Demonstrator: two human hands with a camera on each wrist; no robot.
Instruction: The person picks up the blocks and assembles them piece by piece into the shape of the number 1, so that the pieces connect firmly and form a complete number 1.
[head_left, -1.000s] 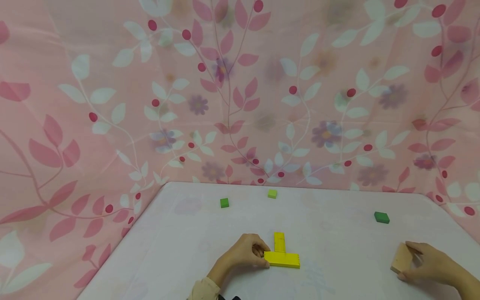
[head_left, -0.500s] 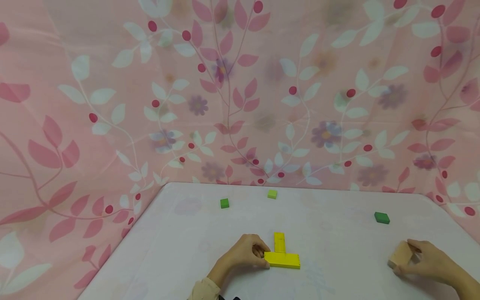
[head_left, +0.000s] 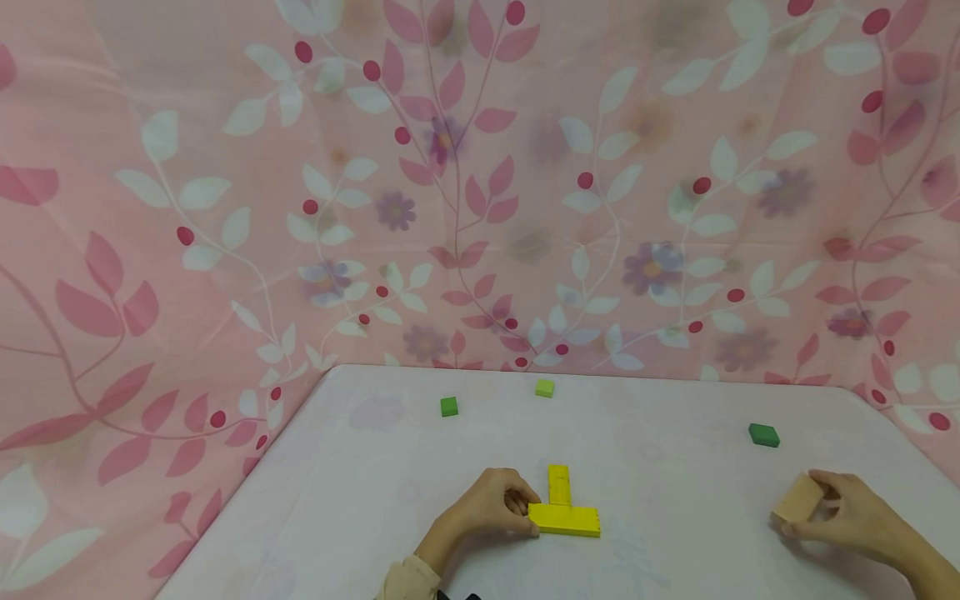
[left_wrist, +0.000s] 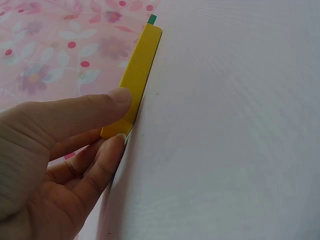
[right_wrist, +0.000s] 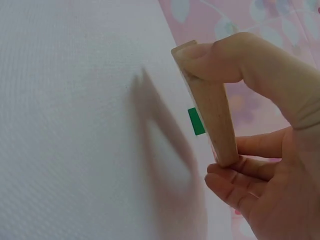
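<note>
A long yellow block (head_left: 567,520) lies crosswise on the white table (head_left: 375,500). My left hand (head_left: 487,504) pinches its left end between thumb and fingers. Behind it, a shorter yellow block (head_left: 558,484) points away from me, its near end against the long one, so the pair forms an upside-down T. Over at the right, my right hand (head_left: 862,518) holds a plain wooden block (head_left: 798,500) by its two ends, with thumb and fingertips. The right wrist view shows this wooden block (right_wrist: 215,112) tilted, with its shadow cast on the white surface beside it.
A dark green block (head_left: 764,435) lies beyond the right hand. Farther back sit a green block (head_left: 448,407) and a light green block (head_left: 544,388). A pink floral cloth (head_left: 480,208) hangs behind the table's back edge.
My right hand has shifted slightly left and away from me, carrying and turning the wooden block. The left hand and both yellow blocks stay in place.
</note>
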